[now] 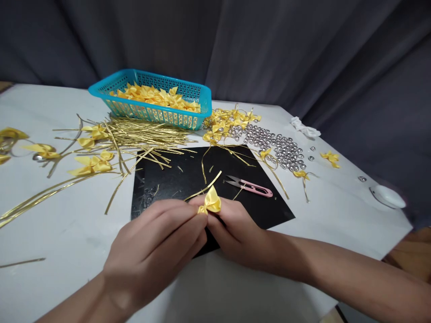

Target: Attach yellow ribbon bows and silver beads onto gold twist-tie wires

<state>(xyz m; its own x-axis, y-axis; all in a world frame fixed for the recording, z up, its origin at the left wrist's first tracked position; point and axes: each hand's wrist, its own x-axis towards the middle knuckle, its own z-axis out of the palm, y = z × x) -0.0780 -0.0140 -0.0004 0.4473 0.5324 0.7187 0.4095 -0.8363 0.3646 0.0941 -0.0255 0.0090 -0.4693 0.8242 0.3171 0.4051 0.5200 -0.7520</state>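
Observation:
A small yellow ribbon bow (213, 200) is pinched between my two hands, over the near part of a black mat (175, 175). My left hand (158, 242) is closed, its fingertips on the bow's left side. From the right, my right hand (232, 224) is closed on the bow too, its fingers partly hidden behind it. A gold cord (208, 185) sticks out behind the fingers, up and to the right; whether it is fixed to the bow I cannot tell. Pink thread snips (254, 187) lie on the mat beyond my right hand.
A blue basket (151, 110) of yellow bows stands at the back. Gold cords (144, 134) are heaped before it. Silver teardrop beads (283, 146) and bows with cords (229, 119) lie to its right. A white computer mouse (387, 196) sits near the right edge.

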